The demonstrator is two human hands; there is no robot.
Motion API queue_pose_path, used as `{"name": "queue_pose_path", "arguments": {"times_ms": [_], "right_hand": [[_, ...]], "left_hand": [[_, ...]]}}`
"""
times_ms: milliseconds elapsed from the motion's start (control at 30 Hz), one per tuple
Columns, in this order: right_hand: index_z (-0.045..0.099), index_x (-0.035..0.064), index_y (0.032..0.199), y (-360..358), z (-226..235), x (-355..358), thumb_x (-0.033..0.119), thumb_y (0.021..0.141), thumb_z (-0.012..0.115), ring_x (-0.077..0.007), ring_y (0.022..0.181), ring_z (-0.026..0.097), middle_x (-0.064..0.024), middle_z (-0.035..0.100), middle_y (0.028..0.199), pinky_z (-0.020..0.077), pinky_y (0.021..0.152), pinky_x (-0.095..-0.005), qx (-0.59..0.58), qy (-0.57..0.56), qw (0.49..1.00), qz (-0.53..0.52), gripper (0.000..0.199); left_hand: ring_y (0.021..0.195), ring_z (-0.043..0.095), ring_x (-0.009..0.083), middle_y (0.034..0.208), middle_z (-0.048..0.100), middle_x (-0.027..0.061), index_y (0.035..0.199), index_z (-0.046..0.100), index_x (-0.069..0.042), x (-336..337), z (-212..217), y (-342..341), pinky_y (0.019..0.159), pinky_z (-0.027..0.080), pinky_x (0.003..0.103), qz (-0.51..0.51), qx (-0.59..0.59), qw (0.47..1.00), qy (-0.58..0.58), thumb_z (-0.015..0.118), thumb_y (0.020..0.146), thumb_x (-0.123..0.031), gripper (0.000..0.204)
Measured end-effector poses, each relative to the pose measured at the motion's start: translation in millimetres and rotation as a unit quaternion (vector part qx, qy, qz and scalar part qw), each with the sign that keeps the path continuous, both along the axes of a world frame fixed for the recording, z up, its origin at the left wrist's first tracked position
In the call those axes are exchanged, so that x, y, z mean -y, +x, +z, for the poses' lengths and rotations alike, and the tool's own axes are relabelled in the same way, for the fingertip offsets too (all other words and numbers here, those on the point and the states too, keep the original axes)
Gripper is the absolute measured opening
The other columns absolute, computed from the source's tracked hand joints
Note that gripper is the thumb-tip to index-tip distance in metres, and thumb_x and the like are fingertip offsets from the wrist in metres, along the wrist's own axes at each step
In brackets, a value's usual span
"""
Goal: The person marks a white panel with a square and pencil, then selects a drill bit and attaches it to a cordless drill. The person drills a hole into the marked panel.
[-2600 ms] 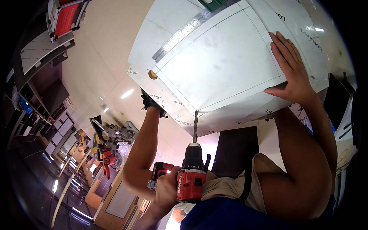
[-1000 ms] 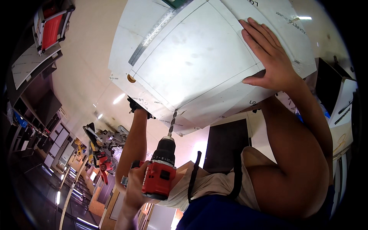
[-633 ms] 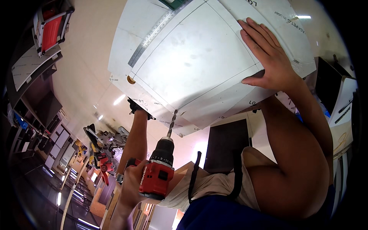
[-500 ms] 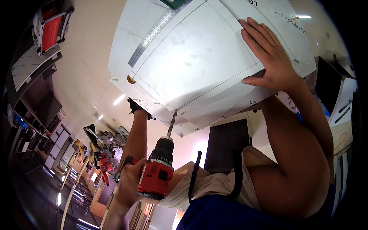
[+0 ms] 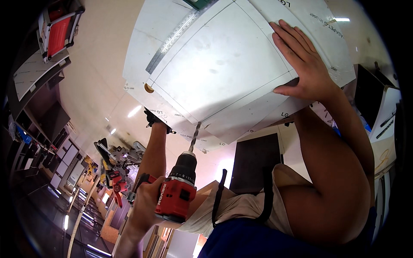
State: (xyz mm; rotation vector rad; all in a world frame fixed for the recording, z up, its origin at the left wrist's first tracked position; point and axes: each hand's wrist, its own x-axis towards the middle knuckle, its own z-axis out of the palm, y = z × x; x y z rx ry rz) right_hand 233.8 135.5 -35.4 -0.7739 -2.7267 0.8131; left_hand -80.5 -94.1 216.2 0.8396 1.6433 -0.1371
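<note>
My left hand (image 5: 147,198) is closed round the grip of a red and black cordless drill (image 5: 175,198). From its chuck a long twist drill bit (image 5: 195,136) points up to the near corner of a white panel (image 5: 219,56), where two pencil lines cross. The tip seems to touch there, though the depth is hard to judge. Flat on the panel's right side lies my right hand (image 5: 306,64), fingers stretched out and thumb apart. A round hole (image 5: 149,88) sits near the panel's left corner. Beside the left pencil line lies a metal ruler (image 5: 172,43).
Under the panel are more white sheets (image 5: 142,51). A green object (image 5: 200,3) lies at the top edge. My bare legs flank the work, with a dark board (image 5: 254,161) between them. Left stand a red-framed case (image 5: 58,36) and a red power saw (image 5: 118,182).
</note>
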Motion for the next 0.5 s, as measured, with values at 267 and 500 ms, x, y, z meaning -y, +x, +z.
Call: {"name": "queue_pose_path", "arguments": {"times_ms": [267,500], "right_hand": [[0.036,0.0036,0.149,0.0,1.5,0.1,0.046,0.061,0.083,-0.0296,0.147,0.026,-0.0116,0.033,0.157,0.0206,0.121,-0.0459,-0.001,-0.001,1.000,0.000,0.109],[0.036,0.0033,0.149,-0.4,2.8,-0.3,0.046,0.061,0.083,-0.0294,0.148,0.026,-0.0115,0.033,0.157,0.0209,0.121,-0.0459,0.003,-0.006,1.000,-0.001,0.109]], "left_hand": [[0.059,0.066,0.0293,0.069,0.066,0.0119,0.092,0.062,-0.003,-1.0,0.5,-0.9,0.060,0.050,0.034,-0.016,-0.007,1.000,0.001,0.086,0.061,-0.018,0.043],[0.061,0.067,0.0289,0.070,0.066,0.0117,0.091,0.061,-0.003,1.0,-1.2,-2.3,0.060,0.050,0.034,-0.013,0.003,1.000,0.008,0.087,0.061,-0.019,0.042]]}}
